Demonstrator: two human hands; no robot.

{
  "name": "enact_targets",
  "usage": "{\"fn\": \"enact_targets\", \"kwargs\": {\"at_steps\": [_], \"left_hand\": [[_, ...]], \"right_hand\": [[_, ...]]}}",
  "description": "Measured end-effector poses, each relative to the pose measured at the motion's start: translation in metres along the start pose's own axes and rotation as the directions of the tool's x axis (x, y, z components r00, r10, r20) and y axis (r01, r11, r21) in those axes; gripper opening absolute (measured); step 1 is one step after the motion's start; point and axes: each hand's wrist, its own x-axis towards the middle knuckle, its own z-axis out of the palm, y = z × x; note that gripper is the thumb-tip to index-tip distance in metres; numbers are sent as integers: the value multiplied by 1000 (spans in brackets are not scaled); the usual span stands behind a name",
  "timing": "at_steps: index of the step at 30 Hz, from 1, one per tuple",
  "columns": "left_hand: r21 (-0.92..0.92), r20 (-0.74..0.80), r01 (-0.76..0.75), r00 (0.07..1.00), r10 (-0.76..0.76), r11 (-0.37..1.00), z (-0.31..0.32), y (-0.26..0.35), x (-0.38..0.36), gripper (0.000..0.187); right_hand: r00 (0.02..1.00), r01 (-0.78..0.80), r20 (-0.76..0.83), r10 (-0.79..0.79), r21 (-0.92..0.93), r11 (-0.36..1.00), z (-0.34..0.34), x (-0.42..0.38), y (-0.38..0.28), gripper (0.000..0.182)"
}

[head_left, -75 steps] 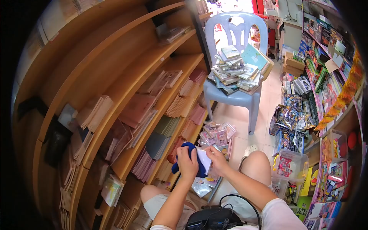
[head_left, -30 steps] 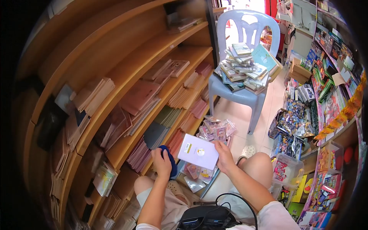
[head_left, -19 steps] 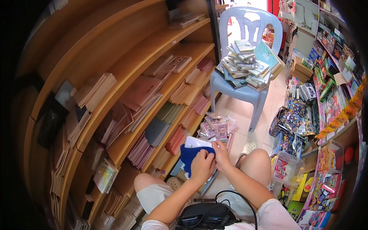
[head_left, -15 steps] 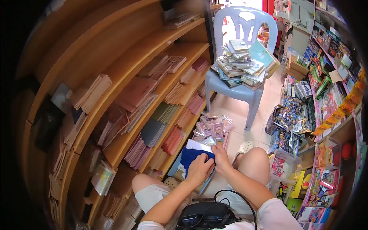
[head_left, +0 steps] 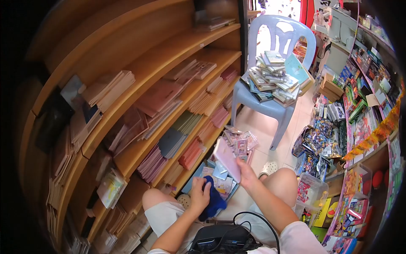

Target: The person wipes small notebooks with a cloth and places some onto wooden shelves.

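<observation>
In my left hand is a bunched dark blue cloth, with the fingers closed round its upper end. My right hand grips the edge of a thin pinkish-white notebook, tilted up off the floor. Below the two hands lie several notebooks and cards with pale blue and printed covers. Just beyond the raised notebook, a heap of small plastic-wrapped packs rests on the floor tiles.
Wooden shelves with stacked paper goods run along the left. Ahead stands a blue-grey plastic chair bearing piled notebooks. On the right are a clear plastic bin, packaged goods and a display rack. A black pouch with a cable sits at my lap.
The cloth has come off the notebook and moved left and down with my left hand. My right hand has lifted the notebook, which now stands more upright. The view has shifted slightly.
</observation>
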Motion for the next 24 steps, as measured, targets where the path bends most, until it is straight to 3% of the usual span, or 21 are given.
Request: {"fn": "enact_targets", "kwargs": {"at_steps": [1,2,4,6,7,10,11,13,14,15,19,20,22,24], "left_hand": [[-35,-103,-34,994,30,999,-2,20,8,12],[-66,-203,-71,978,56,995,0,35,12,12],[-69,-209,-161,967,143,985,9,52,15,16],[-53,-134,-142,982,134,988,18,53,12,17],[-36,-133,-135,983,129,990,21,49,10,19],[7,-156,-187,970,186,982,18,44,11,20],[2,-179,-172,969,170,985,18,43,12,20],[21,-189,-128,973,130,992,16,45,17,21],[30,-194,-107,975,111,994,15,46,21,21],[26,-181,-41,982,45,999,14,48,25,21],[60,137,-139,982,130,989,13,54,26,16],[49,229,-230,950,213,972,12,55,24,15],[44,377,-338,877,298,940,10,59,21,14],[76,490,-377,820,295,923,5,58,16,13]], "right_hand": [[994,-73,86,72,11,997,-7,8,14,35],[988,-150,26,151,-37,988,8,-2,22,31],[979,-143,78,188,-393,909,-10,11,52,30],[990,-88,85,112,-245,965,15,-17,56,31],[992,37,123,13,-397,917,28,-32,48,32],[964,217,230,-135,-383,898,32,-32,44,32],[958,213,277,-80,-494,843,24,-23,41,34],[918,-46,381,106,-164,985,23,-24,33,39],[875,-198,452,176,1,980,28,-28,28,42],[864,-185,475,166,-7,983,33,-32,27,52],[917,-164,369,152,0,986,24,-28,26,56],[904,-215,384,186,34,976,26,-32,17,56],[904,-129,415,99,44,991,27,-28,10,59],[852,-59,523,33,32,998,33,-29,1,69]]}}
